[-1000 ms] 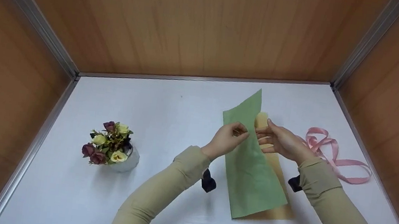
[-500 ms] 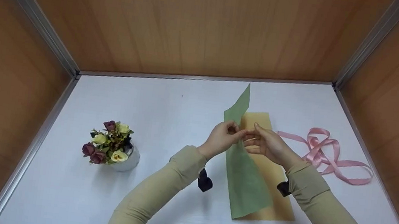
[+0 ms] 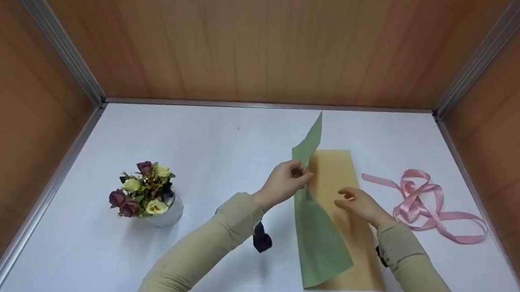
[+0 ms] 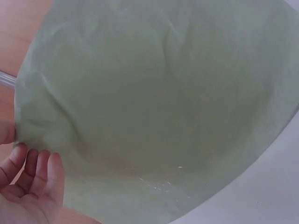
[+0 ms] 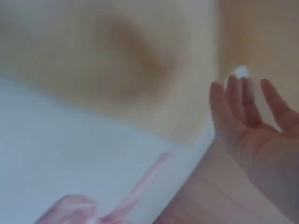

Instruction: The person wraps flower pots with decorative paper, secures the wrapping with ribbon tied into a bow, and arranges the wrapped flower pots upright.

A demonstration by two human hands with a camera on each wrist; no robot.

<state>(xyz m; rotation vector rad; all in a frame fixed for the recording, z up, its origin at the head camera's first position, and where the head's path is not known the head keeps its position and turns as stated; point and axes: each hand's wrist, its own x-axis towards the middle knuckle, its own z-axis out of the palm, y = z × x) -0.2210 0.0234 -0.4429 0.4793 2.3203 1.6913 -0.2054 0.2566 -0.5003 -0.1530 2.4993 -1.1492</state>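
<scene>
My left hand [image 3: 283,182] pinches the right edge of a green sheet of paper [image 3: 319,247], between thumb and fingertips. The sheet bends upward there, its top corner standing off the table; the left wrist view shows its broad curved face beside the fingers. Under and to the right of it lies a yellow-tan sheet of paper [image 3: 331,174], flat on the table. Over that sheet's right side my right hand [image 3: 359,204] hovers with nothing in it, its fingers loosely bent. In the right wrist view the same hand [image 5: 261,135] has its fingers extended.
A pink ribbon [image 3: 437,217] lies in loose loops at the right. On the left stands a white pot [image 3: 167,214] with purple and yellow artificial flowers [image 3: 143,191]. Wood-grain panels [image 3: 274,33] enclose the white table [image 3: 218,161] at the back and sides.
The left hand has drawn the green sheet's right edge leftward, baring more of the tan sheet. The right hand was at that edge and has moved away to the right.
</scene>
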